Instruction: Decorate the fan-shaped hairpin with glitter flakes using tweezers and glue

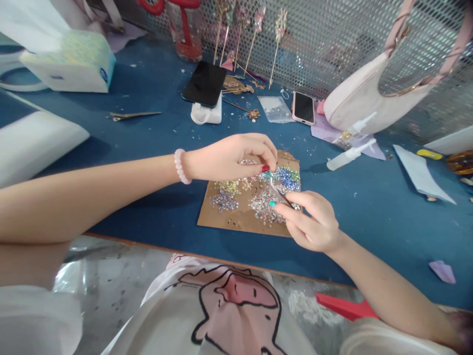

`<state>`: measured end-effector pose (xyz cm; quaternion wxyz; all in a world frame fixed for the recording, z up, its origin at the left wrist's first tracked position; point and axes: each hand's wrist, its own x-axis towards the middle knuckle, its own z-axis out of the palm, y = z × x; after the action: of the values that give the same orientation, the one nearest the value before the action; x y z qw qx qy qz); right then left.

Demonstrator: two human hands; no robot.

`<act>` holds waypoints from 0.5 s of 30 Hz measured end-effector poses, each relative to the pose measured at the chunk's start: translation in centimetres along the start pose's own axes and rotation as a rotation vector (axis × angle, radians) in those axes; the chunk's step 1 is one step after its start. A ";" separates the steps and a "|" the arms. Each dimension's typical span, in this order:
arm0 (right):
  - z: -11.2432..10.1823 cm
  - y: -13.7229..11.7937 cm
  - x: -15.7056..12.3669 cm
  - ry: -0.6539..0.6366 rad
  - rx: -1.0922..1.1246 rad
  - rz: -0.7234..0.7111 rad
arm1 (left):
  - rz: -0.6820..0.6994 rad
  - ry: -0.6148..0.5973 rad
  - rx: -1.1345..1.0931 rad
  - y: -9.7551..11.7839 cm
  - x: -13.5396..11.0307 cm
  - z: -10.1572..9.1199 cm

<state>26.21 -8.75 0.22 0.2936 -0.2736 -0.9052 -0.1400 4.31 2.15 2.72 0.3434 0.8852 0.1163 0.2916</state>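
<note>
My left hand [240, 155], with a pale pink bead bracelet [182, 166] at the wrist, hovers over a brown cardboard sheet [218, 217]. Its fingers are pinched together, and whatever small thing they hold is hidden. Close by, my right hand [312, 219] grips tweezers [281, 194], whose tips point up near the left fingertips. On the cardboard lie loose rhinestones in piles: silvery ones [264, 207], blue ones [288, 178], yellow ones [228, 187] and greyish ones [224, 201]. The left hand partly covers some piles.
Behind the cardboard lie a black phone [205, 84], a small plastic bag [276, 109] and a pink-edged phone [303, 107]. A glue bottle [345, 157] lies right, below a white handbag [362, 98]. Scissors [135, 115] and a tissue pack [74, 64] are left. Decorated sticks [275, 49] stand behind.
</note>
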 end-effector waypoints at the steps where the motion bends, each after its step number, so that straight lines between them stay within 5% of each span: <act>1: 0.0 0.0 0.0 0.003 0.003 -0.003 | 0.003 -0.033 0.013 0.0 0.0 0.0; 6: 0.0 -0.1 -0.1 0.003 -0.005 0.006 | 0.074 -0.121 0.006 0.0 0.0 0.0; 15: -0.4 -0.3 0.1 0.093 0.124 0.071 | 0.145 -0.095 -0.078 0.0 -0.2 -0.3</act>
<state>26.17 -9.17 0.56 0.3564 -0.2802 -0.8872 -0.0855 3.98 2.25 2.76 0.3605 0.8901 0.0239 0.2779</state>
